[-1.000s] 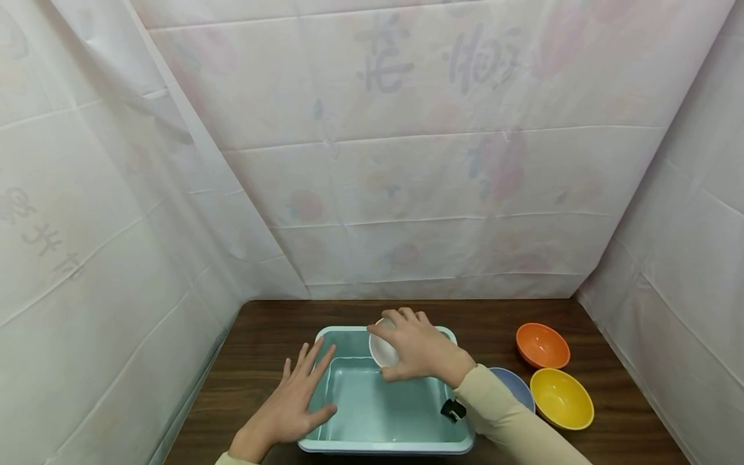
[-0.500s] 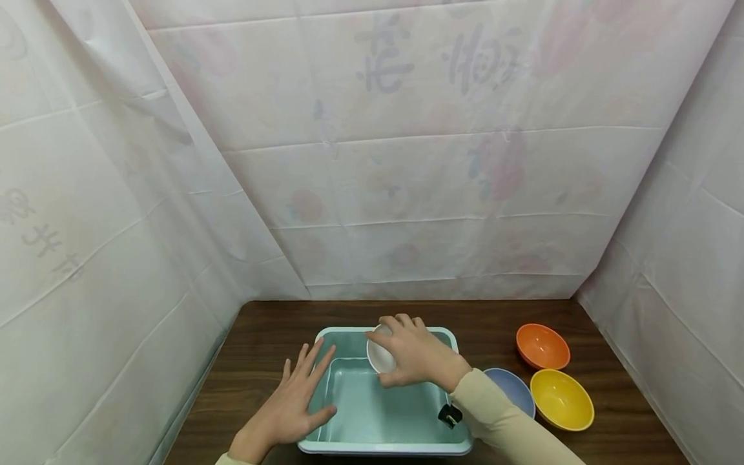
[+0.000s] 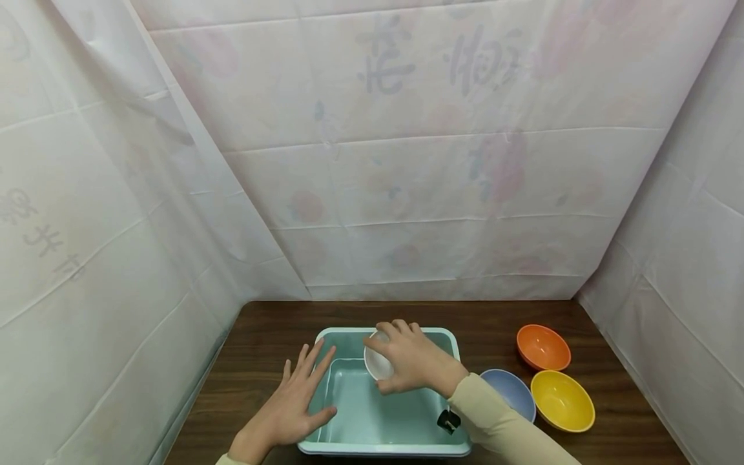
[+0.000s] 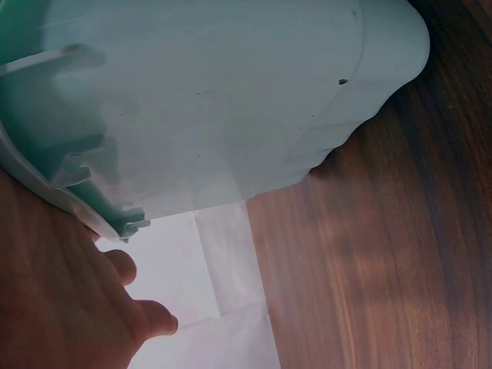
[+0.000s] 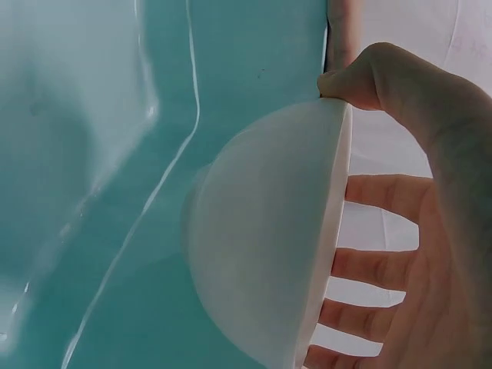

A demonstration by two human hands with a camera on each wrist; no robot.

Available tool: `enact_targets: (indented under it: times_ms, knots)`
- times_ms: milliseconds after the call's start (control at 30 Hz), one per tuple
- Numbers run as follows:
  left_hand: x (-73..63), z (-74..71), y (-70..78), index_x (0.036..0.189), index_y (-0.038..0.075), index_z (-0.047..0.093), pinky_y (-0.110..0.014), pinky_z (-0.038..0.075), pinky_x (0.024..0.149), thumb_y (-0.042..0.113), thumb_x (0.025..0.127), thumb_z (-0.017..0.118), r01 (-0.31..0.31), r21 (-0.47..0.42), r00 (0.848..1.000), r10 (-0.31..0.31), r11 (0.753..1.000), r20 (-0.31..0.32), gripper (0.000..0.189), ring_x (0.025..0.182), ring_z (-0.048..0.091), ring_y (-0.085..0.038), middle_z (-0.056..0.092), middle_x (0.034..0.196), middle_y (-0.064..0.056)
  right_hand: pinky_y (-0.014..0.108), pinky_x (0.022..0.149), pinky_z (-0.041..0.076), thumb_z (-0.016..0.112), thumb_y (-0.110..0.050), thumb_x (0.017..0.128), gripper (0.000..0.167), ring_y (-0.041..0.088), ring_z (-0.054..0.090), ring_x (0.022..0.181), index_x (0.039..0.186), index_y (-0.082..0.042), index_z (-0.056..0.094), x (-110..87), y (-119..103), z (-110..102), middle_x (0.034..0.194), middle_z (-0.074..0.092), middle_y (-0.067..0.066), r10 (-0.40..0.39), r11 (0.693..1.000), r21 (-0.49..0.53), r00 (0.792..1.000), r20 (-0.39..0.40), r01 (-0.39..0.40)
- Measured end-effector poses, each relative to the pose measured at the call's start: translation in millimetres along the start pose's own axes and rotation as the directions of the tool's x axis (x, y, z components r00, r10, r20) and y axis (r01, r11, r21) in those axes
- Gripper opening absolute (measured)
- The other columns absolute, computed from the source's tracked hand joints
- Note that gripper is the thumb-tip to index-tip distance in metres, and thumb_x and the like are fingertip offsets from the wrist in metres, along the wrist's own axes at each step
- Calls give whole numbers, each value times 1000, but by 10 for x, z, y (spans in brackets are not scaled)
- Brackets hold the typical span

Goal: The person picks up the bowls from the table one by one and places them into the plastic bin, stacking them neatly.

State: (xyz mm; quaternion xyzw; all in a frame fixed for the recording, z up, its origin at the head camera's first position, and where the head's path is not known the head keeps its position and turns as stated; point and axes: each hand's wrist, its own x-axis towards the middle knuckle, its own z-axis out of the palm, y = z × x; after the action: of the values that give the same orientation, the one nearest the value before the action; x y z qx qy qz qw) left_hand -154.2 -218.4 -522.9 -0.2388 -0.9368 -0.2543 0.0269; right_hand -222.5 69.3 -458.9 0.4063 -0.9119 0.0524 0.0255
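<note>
A light teal plastic tub [image 3: 380, 448] stands on the dark wood table. My left hand [image 3: 290, 403] rests on its left rim, fingers straight and spread. In the left wrist view, the left hand [image 4: 61, 284] lies along the rim beside the tub's outer wall [image 4: 207, 100]. Over the back part of the tub, my right hand [image 3: 415, 361] holds a white bowl [image 3: 376, 363] by its rim. The right wrist view shows the bowl [image 5: 261, 231] on its side, its rounded base facing the tub's inside, with thumb and fingertips of the right hand [image 5: 430, 192] spread around the rim.
To the tub's right sit a blue bowl [image 3: 511, 391], a yellow bowl [image 3: 562, 400] and an orange bowl [image 3: 543, 347]. My right sleeve [image 3: 500, 416] partly covers the blue one. White sheets [image 3: 407, 194] hang behind the table and at both sides.
My right hand has moved slightly left and toward the front with the white bowl, and more of the blue bowl shows. The left hand has stayed in place.
</note>
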Motion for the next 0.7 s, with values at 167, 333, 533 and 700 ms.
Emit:
enact_targets:
  times_ms: [167,333,533,700]
  knots:
    - [0,-5,3,166,18,20,-91,16,100,45,95,69,-14,11,1000,14,1000,-7,90,153,11,-58,9,173,-17,55,92,50,73,-56,85,70,33,51,129,148,-32,56,0,-26,32,151,51,8,-4,1000,21,1000,22,4]
    - [-3,3,-9,166,18,20,-92,16,100,51,96,66,-20,17,1000,20,1000,-12,90,152,11,-59,10,173,-18,55,92,50,73,-57,85,70,32,52,128,148,-32,56,3,-39,67,148,51,7,-28,1000,7,999,17,28]
    - [-1,4,4,166,18,20,-91,15,100,53,96,64,-8,15,1000,8,1000,-9,90,153,11,-58,9,173,-17,54,93,50,72,-57,85,70,31,52,127,148,-32,55,2,-39,117,148,52,6,-45,999,-6,999,12,45]
    - [-2,6,-1,166,18,20,-91,16,100,50,96,66,-3,18,1000,3,1000,-6,90,153,11,-58,9,173,-18,55,93,50,72,-57,86,70,31,51,129,149,-33,54,2,-51,135,149,52,7,-51,999,-11,999,16,52]
